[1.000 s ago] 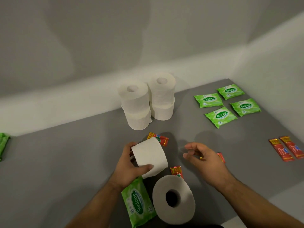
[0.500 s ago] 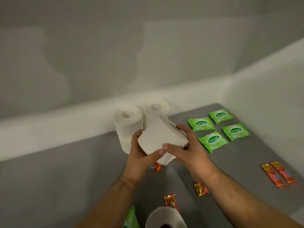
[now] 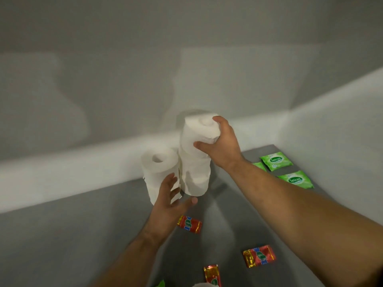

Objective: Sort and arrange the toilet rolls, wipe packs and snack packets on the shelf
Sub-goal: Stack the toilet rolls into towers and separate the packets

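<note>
Two stacks of white toilet rolls stand at the back of the grey shelf (image 3: 62, 235). My right hand (image 3: 219, 143) grips the top toilet roll (image 3: 199, 129) on the taller right stack (image 3: 194, 175). In front of the lower left stack (image 3: 159, 168) my left hand (image 3: 170, 201) is held with spread fingers, holding nothing. Green wipe packs (image 3: 276, 161) lie at the right, partly hidden by my right forearm. Three red snack packets (image 3: 259, 255) lie on the near shelf.
A white ledge and grey wall run behind the stacks, and a white side wall closes the right. Another roll's top edge (image 3: 204, 284) and a green pack corner (image 3: 160, 284) show at the bottom edge.
The roll was held in front of the stacks by both hands; now my right hand alone holds it on top of the right stack. My left hand has let go and dropped lower.
</note>
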Demonstrator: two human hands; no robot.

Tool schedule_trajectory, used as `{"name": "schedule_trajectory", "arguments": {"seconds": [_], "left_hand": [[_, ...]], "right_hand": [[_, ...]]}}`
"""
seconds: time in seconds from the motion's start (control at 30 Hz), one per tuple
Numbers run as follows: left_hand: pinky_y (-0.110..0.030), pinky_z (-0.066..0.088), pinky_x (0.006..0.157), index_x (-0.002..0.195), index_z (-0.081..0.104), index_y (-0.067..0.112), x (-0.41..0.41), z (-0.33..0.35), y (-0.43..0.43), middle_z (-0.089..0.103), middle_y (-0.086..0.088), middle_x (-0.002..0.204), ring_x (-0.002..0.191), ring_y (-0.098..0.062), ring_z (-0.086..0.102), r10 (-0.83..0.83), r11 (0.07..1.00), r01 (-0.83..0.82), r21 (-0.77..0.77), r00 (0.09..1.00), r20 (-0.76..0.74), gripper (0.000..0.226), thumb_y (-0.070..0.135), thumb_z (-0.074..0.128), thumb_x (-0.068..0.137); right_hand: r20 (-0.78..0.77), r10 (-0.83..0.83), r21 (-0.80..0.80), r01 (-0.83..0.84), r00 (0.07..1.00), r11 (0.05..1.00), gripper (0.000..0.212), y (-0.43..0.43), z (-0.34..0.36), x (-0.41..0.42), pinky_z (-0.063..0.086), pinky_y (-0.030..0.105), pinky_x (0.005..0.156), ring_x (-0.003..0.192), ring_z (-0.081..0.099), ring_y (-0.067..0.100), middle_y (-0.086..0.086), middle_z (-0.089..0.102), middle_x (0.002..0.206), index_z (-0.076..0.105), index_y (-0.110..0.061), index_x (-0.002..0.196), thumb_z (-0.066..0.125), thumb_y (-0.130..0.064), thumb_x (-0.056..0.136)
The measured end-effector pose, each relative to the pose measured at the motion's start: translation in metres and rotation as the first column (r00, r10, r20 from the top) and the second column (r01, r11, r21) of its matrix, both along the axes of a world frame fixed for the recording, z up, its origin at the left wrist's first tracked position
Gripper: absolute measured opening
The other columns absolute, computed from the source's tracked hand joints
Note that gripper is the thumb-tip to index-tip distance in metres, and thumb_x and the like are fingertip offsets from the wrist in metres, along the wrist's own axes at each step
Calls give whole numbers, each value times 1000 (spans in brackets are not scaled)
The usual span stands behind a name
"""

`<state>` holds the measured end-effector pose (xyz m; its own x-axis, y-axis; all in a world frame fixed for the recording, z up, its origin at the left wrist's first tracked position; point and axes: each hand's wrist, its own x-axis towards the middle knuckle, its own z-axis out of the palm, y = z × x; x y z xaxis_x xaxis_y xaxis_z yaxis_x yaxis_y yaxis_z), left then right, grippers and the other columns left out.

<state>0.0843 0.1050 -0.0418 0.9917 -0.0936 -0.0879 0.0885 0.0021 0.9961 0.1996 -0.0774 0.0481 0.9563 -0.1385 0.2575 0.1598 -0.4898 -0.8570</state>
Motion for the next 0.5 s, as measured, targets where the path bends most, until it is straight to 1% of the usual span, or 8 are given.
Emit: {"name": "schedule_trajectory", "arguments": {"seconds": [0.07, 0.13, 0.17, 0.23, 0.37, 0.43, 0.5], "left_hand": [[-43, 44, 112, 143, 32, 54, -3, -4, 2, 43, 25, 149, 139, -14, 47, 4, 1000, -4, 15, 1000, -31, 88, 50, 84, 71], [-40, 45, 110, 145, 32, 49, -6, -7, 6, 40, 19, 154, 140, -16, 45, 11, 999, -9, 30, 999, -52, 90, 49, 86, 74], [-38, 46, 108, 145, 33, 48, -7, -9, 9, 40, 18, 155, 141, -16, 45, 13, 999, -11, 39, 998, -59, 88, 48, 86, 75], [-34, 47, 104, 141, 34, 49, -9, -14, 13, 40, 17, 154, 140, -17, 45, 14, 998, -10, 55, 997, -73, 80, 45, 85, 78], [-38, 45, 108, 133, 37, 55, -12, -22, 18, 41, 21, 148, 138, -16, 45, 16, 998, -11, 55, 995, -99, 73, 43, 83, 78], [-40, 44, 112, 133, 37, 57, -14, -25, 18, 42, 23, 146, 139, -17, 45, 3, 999, 3, 54, 995, -100, 74, 43, 87, 79], [-41, 43, 114, 135, 37, 55, -18, -27, 16, 43, 24, 145, 139, -16, 44, -11, 998, 16, 56, 995, -96, 75, 42, 85, 79]], "right_hand": [[-4, 5, -41, -5, 1000, 999, 96, 8, -4, 11, 47, 32, 106, 124, 48, 16, -6, 42, 142, 35, -32, 145, 91, -36, 68], [-7, 10, -83, -10, 1000, 996, 93, 15, -7, 17, 45, 27, 102, 121, 47, 14, -6, 40, 145, 34, -33, 146, 89, -37, 71], [-20, 21, -104, -23, 1000, 994, 92, 17, -10, 20, 44, 27, 100, 121, 47, 15, -5, 39, 145, 34, -33, 146, 88, -37, 72], [-78, 51, -139, -62, 996, 988, 91, 17, -16, 22, 44, 29, 97, 122, 50, 20, -2, 39, 146, 32, -34, 147, 87, -38, 74], [-119, 85, -175, -105, 989, 979, 96, 12, -22, 24, 43, 38, 105, 130, 47, 25, 2, 38, 149, 27, -33, 150, 86, -38, 75], [-156, 102, -148, -125, 983, 981, 101, 10, -22, 25, 44, 43, 108, 131, 46, 25, 1, 38, 149, 23, -36, 150, 87, -38, 73], [-172, 114, -109, -134, 978, 985, 105, 6, -20, 21, 45, 45, 109, 130, 46, 24, -1, 41, 145, 20, -39, 149, 88, -40, 69]]}}
